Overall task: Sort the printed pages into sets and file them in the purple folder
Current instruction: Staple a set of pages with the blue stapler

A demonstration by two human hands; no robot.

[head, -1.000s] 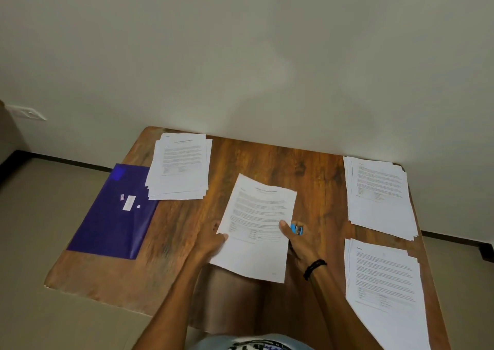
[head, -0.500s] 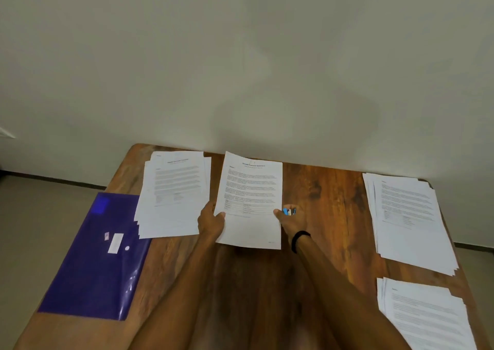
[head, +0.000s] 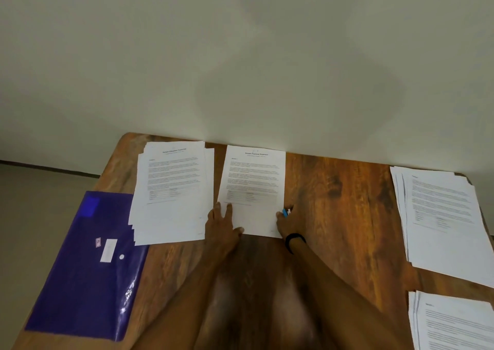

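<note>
The left hand [head: 223, 222] lies flat, fingers spread, on a smooth white sheet [head: 254, 178]; the right hand [head: 291, 222] curls round a small blue object [head: 286, 212]. Grained wooden table [head: 334, 216]; glossy purple folder [head: 88, 269].

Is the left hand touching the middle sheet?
Touching. The head view shows the left hand with straight fingers and thumb lying flat on the middle sheet, at its lower left corner.

Single page [head: 252, 186] right of stack [head: 171, 192] on table [head: 334, 202]
</note>
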